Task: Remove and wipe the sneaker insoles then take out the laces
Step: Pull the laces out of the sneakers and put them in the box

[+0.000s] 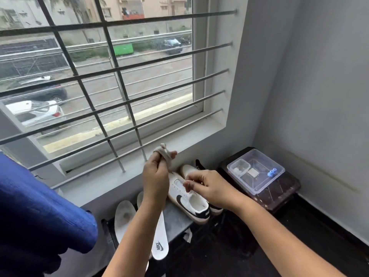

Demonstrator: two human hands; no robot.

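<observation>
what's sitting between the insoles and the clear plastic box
The pair of white sneakers; the right hand pinches a lace over the nearer one. The head view shows it.

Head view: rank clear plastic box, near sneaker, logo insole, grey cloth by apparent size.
1. clear plastic box
2. near sneaker and logo insole: too alike, both partly hidden
3. grey cloth, smallest

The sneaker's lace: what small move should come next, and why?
Probably draw the lace out of the next eyelet: the right hand pinches it above the near sneaker, the left hand holds a grey cloth, and both insoles already lie out.
</observation>
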